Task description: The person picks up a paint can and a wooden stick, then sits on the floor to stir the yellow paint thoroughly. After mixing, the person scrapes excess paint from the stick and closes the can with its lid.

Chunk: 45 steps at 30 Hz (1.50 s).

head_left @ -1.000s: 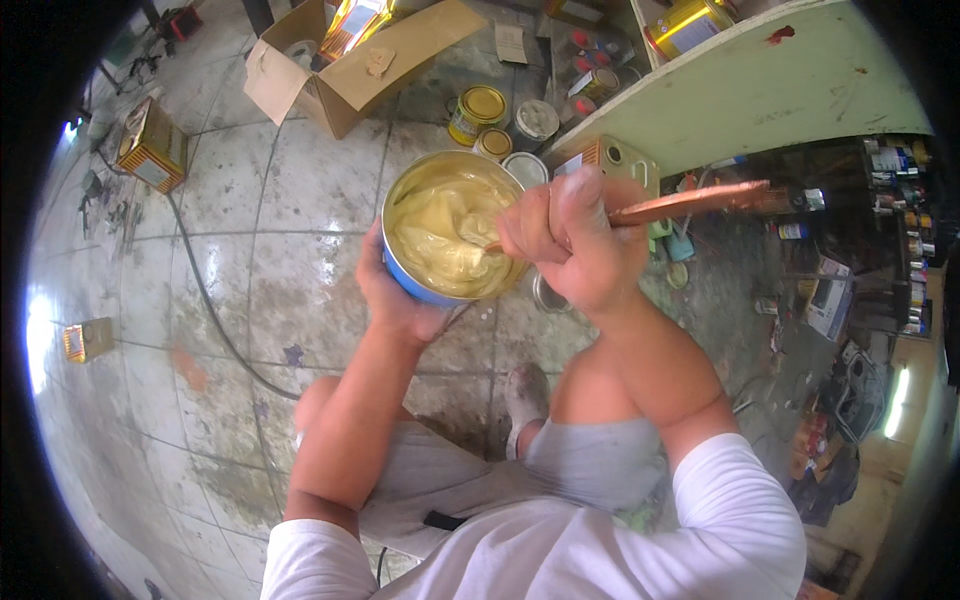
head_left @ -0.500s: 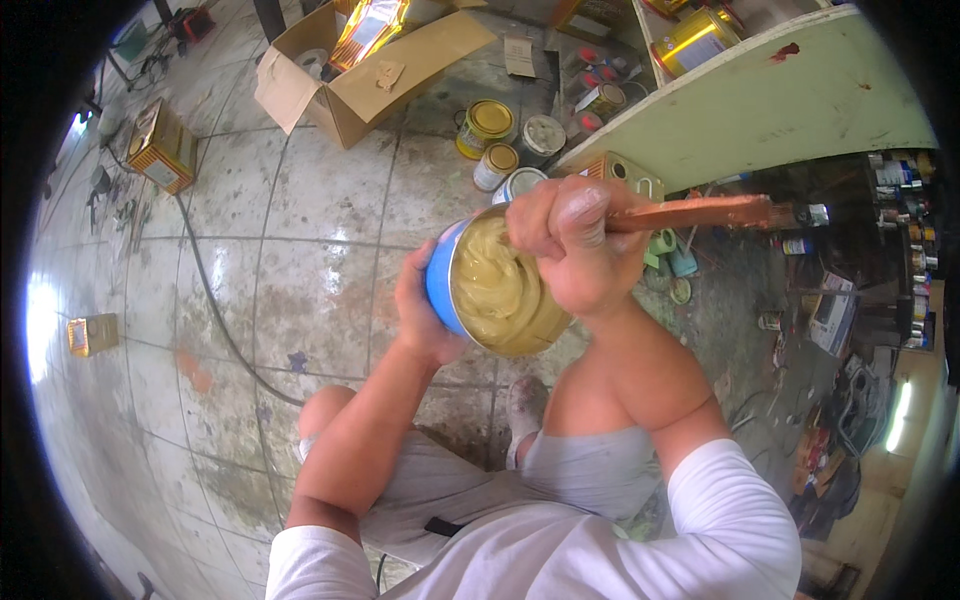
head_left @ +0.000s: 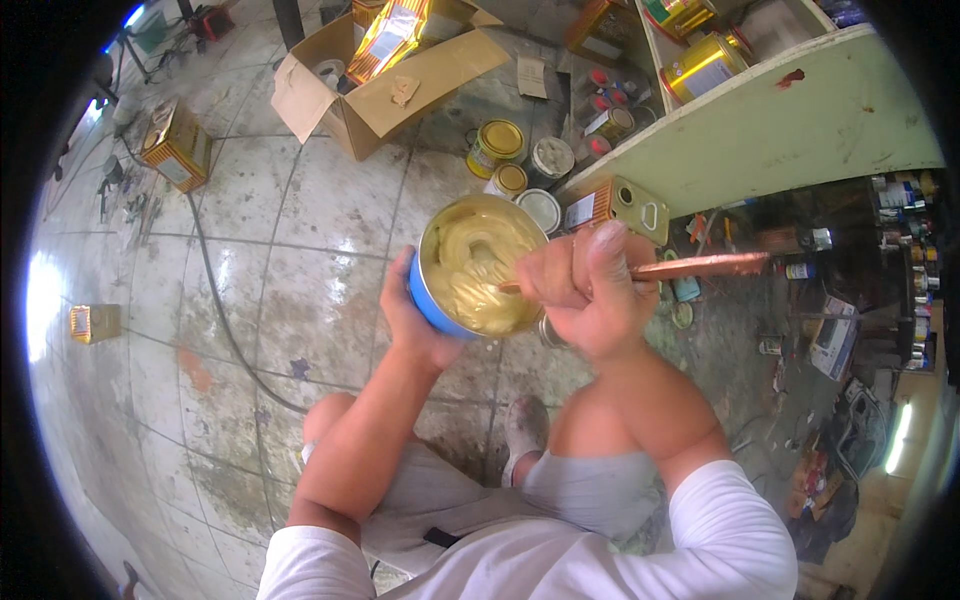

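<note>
Right, closest in, a white shirt (head_left: 550, 550) spreads across the bottom, and its 2 short sleeves give way to 2 bare forearms over grey shorts (head_left: 455, 495). And look at the left hand (head_left: 420, 330), spread wide, palm against the side of a blue can (head_left: 428, 303); some fingers are hidden beneath, so I cannot tell how far they curl. That can hangs off the tiled floor (head_left: 310, 240), leaning slightly, its round mouth full of creamy yellow paste (head_left: 485, 265). Over on the other side, the right hand (head_left: 595, 285) makes a tight fist round a reddish-brown stick (head_left: 705, 266), thumb on top; the inner end meets the paste, the outer end juts away to the right. Below, 1 greyish shoe (head_left: 525, 430) stands on the floor.

Beyond the can, it's a cluster: a white-lidded can (head_left: 540, 208), a small tan-lidded tin (head_left: 507, 181), a yellow can (head_left: 495, 150), and a rectangular tin (head_left: 637, 212) beside the pale-green shelf (head_left: 760, 125). Out toward the floor's left edge, a hose (head_left: 220, 315) snakes up to a boxy tin (head_left: 178, 148). Farther off, at the floor's far edge, 1 open cardboard box (head_left: 345, 120); a gold can (head_left: 705, 70) shows at the shelf's left corner.
</note>
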Each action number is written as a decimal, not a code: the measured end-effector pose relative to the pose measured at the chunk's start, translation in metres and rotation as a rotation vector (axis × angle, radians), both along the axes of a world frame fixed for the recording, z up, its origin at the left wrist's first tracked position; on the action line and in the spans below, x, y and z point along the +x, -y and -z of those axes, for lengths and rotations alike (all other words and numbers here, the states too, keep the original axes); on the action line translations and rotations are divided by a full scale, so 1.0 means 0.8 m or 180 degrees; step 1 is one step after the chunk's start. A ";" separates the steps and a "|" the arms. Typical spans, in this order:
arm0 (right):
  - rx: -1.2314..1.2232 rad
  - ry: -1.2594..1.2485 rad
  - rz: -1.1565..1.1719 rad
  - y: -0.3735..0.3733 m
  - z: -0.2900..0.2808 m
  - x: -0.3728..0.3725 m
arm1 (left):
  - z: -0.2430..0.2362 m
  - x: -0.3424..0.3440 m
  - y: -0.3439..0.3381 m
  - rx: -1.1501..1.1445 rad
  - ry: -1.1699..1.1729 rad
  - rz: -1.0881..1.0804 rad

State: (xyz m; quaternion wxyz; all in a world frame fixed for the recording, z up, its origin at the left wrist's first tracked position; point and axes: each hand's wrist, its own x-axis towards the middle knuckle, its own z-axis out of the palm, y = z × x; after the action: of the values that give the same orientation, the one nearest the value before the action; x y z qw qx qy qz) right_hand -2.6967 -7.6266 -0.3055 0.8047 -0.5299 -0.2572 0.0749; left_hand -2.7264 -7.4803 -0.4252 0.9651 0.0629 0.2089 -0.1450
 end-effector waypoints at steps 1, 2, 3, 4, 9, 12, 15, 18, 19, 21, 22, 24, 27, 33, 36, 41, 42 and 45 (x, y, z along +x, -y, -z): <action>0.0048 -0.0063 -0.0016 0.006 0.004 0.002 | 0.003 0.000 0.000 -0.0049 0.0039 0.0012; 0.0075 -0.0092 -0.0014 0.013 0.009 0.006 | 0.004 0.000 0.000 -0.0034 0.0066 0.0051; 0.0108 -0.0124 -0.0015 0.020 0.013 0.010 | 0.004 -0.001 0.000 -0.0012 0.0090 0.0088; 0.0141 -0.0157 -0.0015 0.024 0.015 0.013 | 0.004 -0.001 0.000 0.0010 0.0114 0.0125; -0.0657 0.0588 0.0646 0.029 0.013 0.016 | 0.005 -0.005 0.002 -0.0034 0.0157 0.0620; -0.0393 0.0652 0.0674 0.022 0.019 0.019 | 0.005 -0.010 0.012 -0.0093 0.0353 0.0804; -0.0161 0.1066 0.0688 -0.002 0.031 0.011 | -0.005 -0.010 0.026 0.0185 0.0465 0.0840; -0.0504 0.1683 0.0247 -0.011 0.022 0.006 | 0.000 -0.008 0.027 0.0324 0.0345 0.0776; -0.0408 0.1566 0.0210 -0.017 0.022 -0.001 | 0.002 -0.007 0.022 0.0257 0.0298 0.0746; -0.0216 0.1153 0.0130 -0.020 0.022 -0.008 | 0.003 -0.006 0.015 0.0119 0.0085 0.0744; -0.0005 0.0909 -0.0043 -0.017 0.019 -0.010 | 0.006 -0.005 0.014 0.0107 0.0046 0.0693; 0.0421 0.0413 -0.0391 -0.004 0.013 -0.015 | 0.013 -0.004 0.014 0.0090 -0.0036 0.0585; 0.0428 0.0245 -0.0436 0.004 -0.001 -0.026 | 0.006 -0.004 0.005 0.0058 -0.0219 0.0265; 0.1053 -0.0276 -0.0328 0.035 0.033 0.002 | 0.000 -0.014 -0.006 0.0084 0.0021 0.0263; 0.0561 0.0063 -0.0326 0.038 0.031 0.011 | 0.001 -0.017 -0.005 -0.0032 0.0182 0.0468; -0.0089 0.0621 0.0088 0.015 0.029 0.011 | -0.007 -0.012 0.000 0.0381 0.0539 0.0714; -0.0128 0.0674 0.0113 0.010 0.027 0.011 | -0.005 -0.013 0.001 0.0420 0.0499 0.0750; -0.0013 0.0620 0.0048 0.000 0.027 0.005 | -0.002 -0.014 0.002 0.0326 0.0505 0.0751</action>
State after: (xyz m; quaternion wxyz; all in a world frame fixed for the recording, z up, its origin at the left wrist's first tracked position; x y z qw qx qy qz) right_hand -2.6923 -7.6268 -0.3268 0.7754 -0.5382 -0.3300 0.0175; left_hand -2.7375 -7.4822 -0.4234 0.9503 0.1475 0.1302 -0.2412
